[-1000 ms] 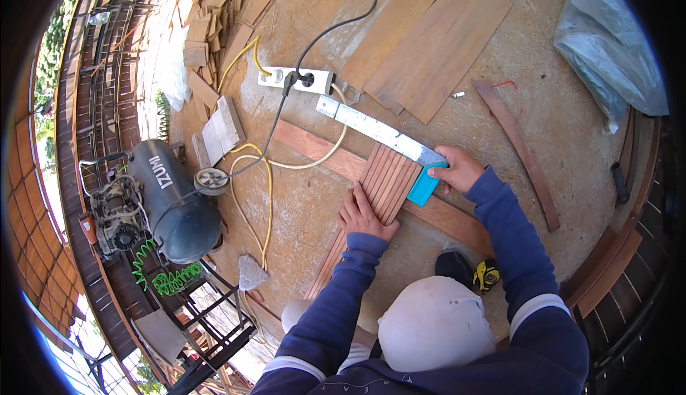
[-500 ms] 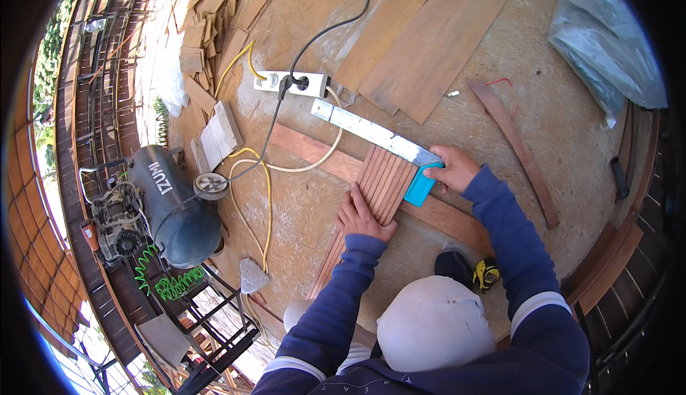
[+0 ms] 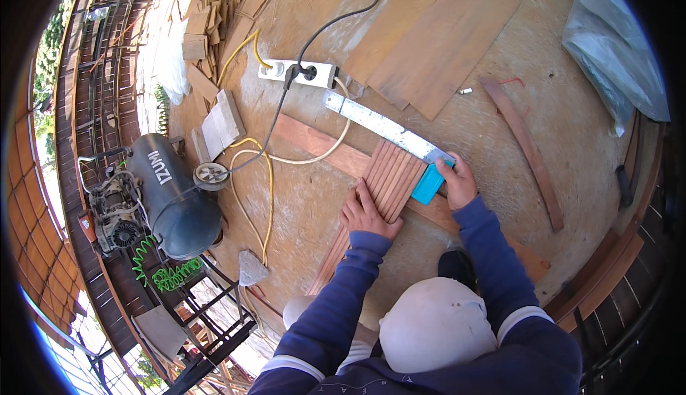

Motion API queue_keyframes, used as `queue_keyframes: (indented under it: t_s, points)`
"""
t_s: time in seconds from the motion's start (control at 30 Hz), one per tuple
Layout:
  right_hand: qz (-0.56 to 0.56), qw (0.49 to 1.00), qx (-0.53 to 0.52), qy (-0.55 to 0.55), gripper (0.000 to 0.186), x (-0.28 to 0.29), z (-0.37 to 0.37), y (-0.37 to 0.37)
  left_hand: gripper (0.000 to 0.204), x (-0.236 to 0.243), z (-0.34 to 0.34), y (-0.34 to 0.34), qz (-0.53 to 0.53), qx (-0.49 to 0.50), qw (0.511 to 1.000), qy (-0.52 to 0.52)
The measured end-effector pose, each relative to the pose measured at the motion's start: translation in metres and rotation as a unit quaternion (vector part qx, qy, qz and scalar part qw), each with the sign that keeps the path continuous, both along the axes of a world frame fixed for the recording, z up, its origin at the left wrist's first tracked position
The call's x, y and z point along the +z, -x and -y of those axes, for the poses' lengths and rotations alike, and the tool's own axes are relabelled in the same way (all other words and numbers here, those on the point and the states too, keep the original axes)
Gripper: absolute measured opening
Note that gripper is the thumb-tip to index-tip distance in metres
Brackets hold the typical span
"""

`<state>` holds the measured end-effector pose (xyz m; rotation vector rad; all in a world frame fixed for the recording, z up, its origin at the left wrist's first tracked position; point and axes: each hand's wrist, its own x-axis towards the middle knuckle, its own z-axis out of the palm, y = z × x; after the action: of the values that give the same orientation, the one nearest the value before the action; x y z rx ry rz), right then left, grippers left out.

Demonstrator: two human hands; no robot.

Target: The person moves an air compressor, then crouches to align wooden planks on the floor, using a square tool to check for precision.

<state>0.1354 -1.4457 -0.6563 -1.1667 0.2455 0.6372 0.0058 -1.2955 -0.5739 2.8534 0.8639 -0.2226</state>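
A bundle of narrow reddish-brown wooden strips (image 3: 391,179) lies side by side, their ends lined up across a flat board (image 3: 314,140). My left hand (image 3: 368,213) grips the bundle from above, thumb and fingers spread across it. Along the far ends of the strips rests a try square (image 3: 386,127) with a long metal blade and a teal handle. My right hand (image 3: 459,180) pinches the square at the corner where blade and handle meet, thumb on top. The fingers under that corner are mostly hidden.
A white power strip (image 3: 297,73) with black and yellow cords lies beyond the blade. Left stands an air compressor (image 3: 175,198). Wide wooden sheets (image 3: 446,41), a curved wooden strip (image 3: 525,155) and plastic bags (image 3: 614,52) lie to the far right.
The view has shifted slightly. My right forearm has drawn inward and now covers the yellow tape measure on the floor. The try square and the strips keep their positions against each other.
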Motion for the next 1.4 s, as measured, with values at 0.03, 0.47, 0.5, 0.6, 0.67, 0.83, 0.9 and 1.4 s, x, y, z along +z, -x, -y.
queue_keyframes:
  t_s: [0.03, 0.47, 0.5, 0.6, 0.67, 0.83, 0.9, 1.4]
  points:
    - [0.001, 1.0, -0.005, -0.01, 0.024, -0.002, -0.003, 0.0, 0.118, 0.0, 0.0, 0.001, 0.001, 0.001, 1.0, 0.004]
    - [0.008, 0.997, -0.069, 0.046, 0.025, -0.013, -0.021, 0.001, 0.115, 0.003, -0.002, -0.002, 0.006, -0.019, 1.0, -0.01]
    - [0.018, 0.996, -0.063, 0.063, 0.027, -0.009, -0.022, 0.0, 0.115, 0.002, -0.002, -0.002, 0.008, -0.017, 1.0, -0.006]
    - [0.041, 0.994, -0.04, 0.088, 0.031, -0.003, -0.021, -0.004, 0.114, 0.003, -0.001, -0.003, 0.007, -0.016, 1.0, -0.004]
    - [0.05, 0.996, -0.017, 0.071, 0.029, -0.012, -0.016, -0.005, 0.114, 0.004, -0.001, -0.004, 0.009, -0.018, 1.0, -0.004]
    - [0.049, 0.997, -0.026, 0.054, 0.025, -0.011, -0.018, -0.007, 0.114, 0.001, -0.002, -0.002, 0.015, -0.015, 1.0, -0.001]
    - [0.055, 0.997, -0.019, 0.05, 0.024, -0.013, -0.016, -0.007, 0.115, 0.001, -0.001, -0.002, 0.013, -0.017, 1.0, -0.005]
    - [0.091, 0.994, 0.005, 0.063, 0.023, -0.007, -0.013, -0.011, 0.117, 0.006, 0.0, -0.004, 0.0, -0.01, 1.0, 0.014]
